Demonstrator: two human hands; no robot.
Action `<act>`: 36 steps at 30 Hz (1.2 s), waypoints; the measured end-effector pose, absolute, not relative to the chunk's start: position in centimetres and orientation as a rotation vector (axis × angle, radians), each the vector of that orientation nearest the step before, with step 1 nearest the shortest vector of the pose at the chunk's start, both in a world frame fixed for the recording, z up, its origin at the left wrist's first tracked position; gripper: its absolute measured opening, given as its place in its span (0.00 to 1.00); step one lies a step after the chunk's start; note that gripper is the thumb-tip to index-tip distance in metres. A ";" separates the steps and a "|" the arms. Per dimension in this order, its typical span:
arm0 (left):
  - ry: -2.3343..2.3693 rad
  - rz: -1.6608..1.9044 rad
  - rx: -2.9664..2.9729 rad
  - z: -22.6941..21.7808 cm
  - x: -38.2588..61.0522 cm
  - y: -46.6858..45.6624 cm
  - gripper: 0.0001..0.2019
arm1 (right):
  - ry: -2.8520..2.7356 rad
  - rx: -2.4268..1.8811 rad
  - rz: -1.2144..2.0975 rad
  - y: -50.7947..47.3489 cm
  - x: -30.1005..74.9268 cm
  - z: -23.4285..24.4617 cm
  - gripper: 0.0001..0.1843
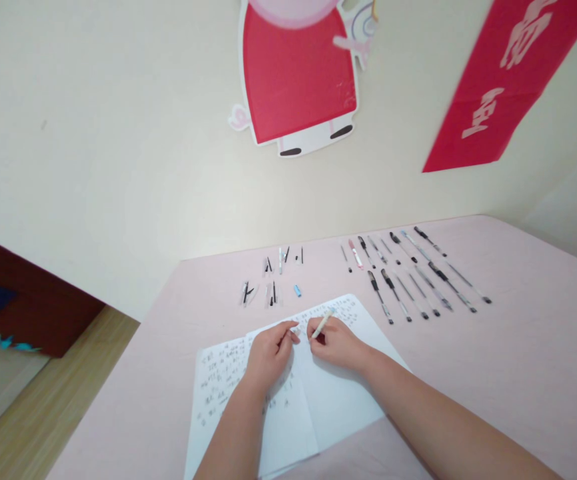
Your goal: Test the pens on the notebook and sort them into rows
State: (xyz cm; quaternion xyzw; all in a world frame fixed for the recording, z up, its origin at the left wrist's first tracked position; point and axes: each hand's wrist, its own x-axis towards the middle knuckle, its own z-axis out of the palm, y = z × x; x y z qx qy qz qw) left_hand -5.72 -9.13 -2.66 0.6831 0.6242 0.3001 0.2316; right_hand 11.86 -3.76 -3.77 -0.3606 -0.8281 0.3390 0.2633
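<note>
An open notebook [343, 400] with handwriting lies on the pink-covered table, its left page full of writing and its right page written on near the top. My right hand [336, 343] grips a pale pen [322, 323] with a bluish end, its tip down at the paper and hidden by my fingers. Resting on the notebook near the fold, my left hand [271, 353] holds nothing that I can see; its index finger reaches toward the right hand and the others bend slightly. Beyond the notebook lies a small blue pen cap [297, 291].
Two rows of pens and refills, among them a black pen [379, 297] and a pink pen [356, 255], lie at the back right. Several short black pieces [271, 293] on clear plastic are at the back left. A wall [118, 167] borders the table [133, 400].
</note>
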 end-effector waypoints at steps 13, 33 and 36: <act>1.730 0.822 1.875 -2.8 -5.7 -9.1 0.15 | -2.164 -0.970 1.043 -3.8 12.1 -3.4 0.08; 1.751 0.801 1.890 -2.8 -5.4 -9.3 0.15 | -1.592 -1.179 1.107 -2.1 12.4 -4.1 0.06; 1.762 0.751 1.912 -2.6 -5.1 -9.2 0.14 | -1.615 -1.187 1.109 -2.2 12.3 -3.9 0.08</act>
